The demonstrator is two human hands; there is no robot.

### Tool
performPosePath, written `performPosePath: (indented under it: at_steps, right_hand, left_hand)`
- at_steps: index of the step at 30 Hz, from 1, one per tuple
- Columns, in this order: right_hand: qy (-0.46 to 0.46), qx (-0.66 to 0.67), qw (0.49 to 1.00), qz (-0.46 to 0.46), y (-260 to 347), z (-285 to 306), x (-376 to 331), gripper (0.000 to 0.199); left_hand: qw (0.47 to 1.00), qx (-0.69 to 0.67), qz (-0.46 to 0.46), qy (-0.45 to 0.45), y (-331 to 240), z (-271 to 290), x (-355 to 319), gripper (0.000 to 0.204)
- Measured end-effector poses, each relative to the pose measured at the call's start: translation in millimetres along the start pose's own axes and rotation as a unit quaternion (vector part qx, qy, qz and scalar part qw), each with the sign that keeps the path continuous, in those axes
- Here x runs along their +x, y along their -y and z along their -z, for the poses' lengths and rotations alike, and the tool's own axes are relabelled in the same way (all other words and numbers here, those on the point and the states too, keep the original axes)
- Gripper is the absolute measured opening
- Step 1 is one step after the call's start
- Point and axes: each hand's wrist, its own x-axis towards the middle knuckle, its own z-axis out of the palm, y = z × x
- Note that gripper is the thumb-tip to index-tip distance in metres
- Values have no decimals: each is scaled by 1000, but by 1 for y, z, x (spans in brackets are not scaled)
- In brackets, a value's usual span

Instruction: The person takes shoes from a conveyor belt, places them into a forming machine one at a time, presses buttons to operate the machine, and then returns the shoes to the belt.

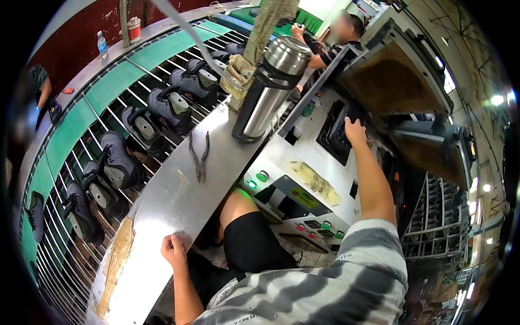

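Observation:
My right hand reaches over the white machine to a dark shoe in its black-rimmed recess. The fingers are bent down against the shoe's far side, and their tips are partly hidden. My left hand is loosely closed at the near edge of the metal table, with nothing visible in it. A pair of dark pliers lies on that table with its handles spread. Beyond them stands a large steel flask with a black handle.
Several grey shoes on lasts lie on the barred rack to my left. Raised machine covers stand at the right. A person works beyond the machine; another person's arm shows at far left. Green buttons are on the machine's front.

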Motion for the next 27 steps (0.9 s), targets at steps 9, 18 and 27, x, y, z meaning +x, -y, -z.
performPosePath:
  at_steps: [9, 18, 27]
  right_hand:
    - [-155, 63, 950, 265, -155, 18, -95, 52]
    - [-153, 18, 987, 51, -317, 72, -49, 74]
    - [30, 25, 982, -187, -358, 86, 44, 97]
  left_hand:
    - [956, -187, 126, 189, 21, -116, -22, 60]
    - [877, -253, 199, 357, -25, -272, -42, 78]
    - [976, -138, 99, 132, 1, -88, -4, 28]
